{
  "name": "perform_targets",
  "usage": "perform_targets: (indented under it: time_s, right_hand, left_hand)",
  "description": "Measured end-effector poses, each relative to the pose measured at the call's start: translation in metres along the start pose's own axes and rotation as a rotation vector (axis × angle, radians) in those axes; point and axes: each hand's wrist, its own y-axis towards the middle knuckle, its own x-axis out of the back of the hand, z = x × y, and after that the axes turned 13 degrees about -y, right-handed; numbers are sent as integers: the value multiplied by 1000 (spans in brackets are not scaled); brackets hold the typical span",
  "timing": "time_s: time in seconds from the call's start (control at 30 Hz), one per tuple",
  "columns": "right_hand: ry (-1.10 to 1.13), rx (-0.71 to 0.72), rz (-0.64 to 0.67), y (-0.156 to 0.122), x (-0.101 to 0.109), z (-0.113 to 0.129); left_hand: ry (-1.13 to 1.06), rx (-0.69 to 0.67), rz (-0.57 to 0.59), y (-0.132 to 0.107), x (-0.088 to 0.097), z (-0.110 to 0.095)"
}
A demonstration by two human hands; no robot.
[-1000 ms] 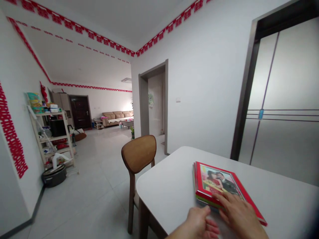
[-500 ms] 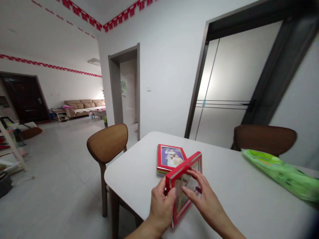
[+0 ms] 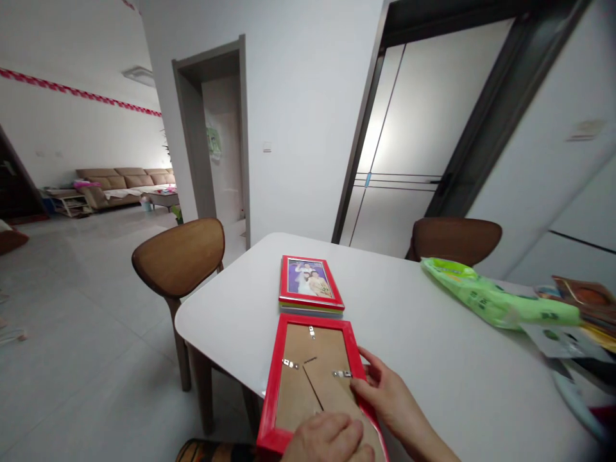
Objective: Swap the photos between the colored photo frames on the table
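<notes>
A red picture frame [image 3: 273, 391] is turned back side up at the near edge of the table, showing its brown backing board [image 3: 296, 398], small metal clips and a stand flap. My right hand [image 3: 392, 394] grips its right edge, thumb on top and fingers at the side. My left hand [image 3: 327, 439] is closed over the lower part of the backing, at the stand flap; its fingertips are partly hidden. Just beyond lies another red picture frame [image 3: 285, 282], face up with a photo of people, on top of a small stack.
The white table [image 3: 385, 308] carries a green plastic package [image 3: 491, 298] and other packets at the right. Brown chairs stand at the left [image 3: 180, 256] and far side [image 3: 455, 239]. A patterned brown-black object [image 3: 216, 451] is below the table edge.
The held frame has gone from a tilted, upright pose to lying back side up, nearer me. My left hand has shifted from its left edge to the backing. The view has turned right and down.
</notes>
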Motion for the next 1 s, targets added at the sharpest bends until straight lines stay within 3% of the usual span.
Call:
perform_targets:
  time_s: [0.17, 0.3, 0.37, 0.5, 0.57, 0.8, 0.87, 1.0]
  right_hand:
    - [-554, 156, -199, 17, -3, -26]
    - [-792, 250, -197, 19, -4, -23]
    - [-870, 297, -181, 20, -5, -18]
    - [-941, 326, -120, 24, -8, -11]
    - [-953, 321, -117, 26, -8, -12]
    - [-1021, 373, -172, 29, -14, 4]
    - [-991, 437, -167, 28, -29, 18]
    - [-930, 543, 6, 32, -70, 37]
  left_hand:
    - [-73, 104, 130, -10, -20, 2]
    - [-285, 200, 238, -6, -4, 7]
    - [-361, 349, 223, -5, 14, 18]
    - [-302, 862, 13, -17, 41, 53]
    - [-326, 960, -23, -25, 44, 65]
    - [-336, 941, -63, -35, 32, 67]
    - [-317, 935, -81, -36, 30, 67]
    - [-276, 941, -72, -36, 28, 68]
